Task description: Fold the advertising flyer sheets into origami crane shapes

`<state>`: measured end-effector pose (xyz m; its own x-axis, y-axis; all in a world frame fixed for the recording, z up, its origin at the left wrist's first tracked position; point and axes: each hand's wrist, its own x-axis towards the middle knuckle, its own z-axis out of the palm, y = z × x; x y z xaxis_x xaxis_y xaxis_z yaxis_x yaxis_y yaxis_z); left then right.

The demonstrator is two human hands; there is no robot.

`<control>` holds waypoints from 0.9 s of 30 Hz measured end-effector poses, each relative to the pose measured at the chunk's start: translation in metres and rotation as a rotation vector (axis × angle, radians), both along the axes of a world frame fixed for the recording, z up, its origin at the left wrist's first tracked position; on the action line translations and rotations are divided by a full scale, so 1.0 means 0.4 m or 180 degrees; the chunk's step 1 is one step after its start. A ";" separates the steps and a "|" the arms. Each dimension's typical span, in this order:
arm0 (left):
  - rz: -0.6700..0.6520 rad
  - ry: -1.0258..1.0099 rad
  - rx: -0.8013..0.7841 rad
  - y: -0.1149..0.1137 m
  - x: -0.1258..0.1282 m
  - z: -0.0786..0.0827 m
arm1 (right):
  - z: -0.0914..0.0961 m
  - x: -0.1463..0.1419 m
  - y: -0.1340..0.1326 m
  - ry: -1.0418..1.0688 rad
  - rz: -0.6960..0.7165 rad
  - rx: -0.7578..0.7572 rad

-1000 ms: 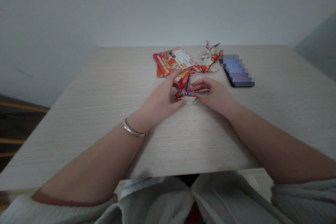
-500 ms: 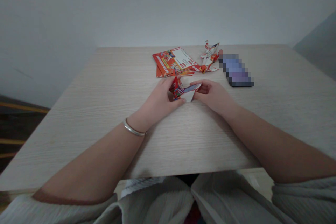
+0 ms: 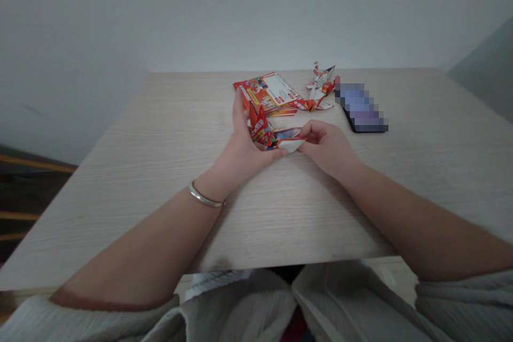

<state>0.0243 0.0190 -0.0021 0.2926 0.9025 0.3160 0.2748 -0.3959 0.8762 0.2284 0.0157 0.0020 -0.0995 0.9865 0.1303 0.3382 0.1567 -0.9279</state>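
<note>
A folded piece of red-and-white printed paper (image 3: 262, 131) stands between my hands, just above the tabletop. My left hand (image 3: 241, 147) grips it from the left, thumb along its near lower edge and one finger raised at the far side. Its right, pointed end is pinched between thumb and fingers of my right hand (image 3: 326, 144). The paper's inside shows a bluish patch, and a white flap faces me. Behind it lies a stack of red printed leaflets (image 3: 276, 88), partly covered by my left fingers.
Crumpled or folded pieces of similar printed paper (image 3: 320, 88) lie right of the stack, touching its corner. A phone (image 3: 360, 109), its screen blurred out, rests farther right. The pale wooden table (image 3: 168, 117) meets a wall at the back.
My left hand has spread, its finger lifting up and away, and the folded paper has turned and opened out to the left. My right hand has closed in on the paper's tip.
</note>
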 end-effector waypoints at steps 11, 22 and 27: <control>-0.0204 -0.0308 0.0677 0.058 -0.010 -0.076 | -0.018 -0.004 0.001 0.0626 0.0425 0.0016; -0.0002 -0.0078 0.0693 0.042 -0.012 -0.054 | -0.006 -0.015 -0.007 0.0465 0.0329 0.0198; 0.0080 -0.0071 0.0698 0.027 -0.008 -0.037 | 0.007 -0.016 -0.011 0.0015 0.0238 0.0540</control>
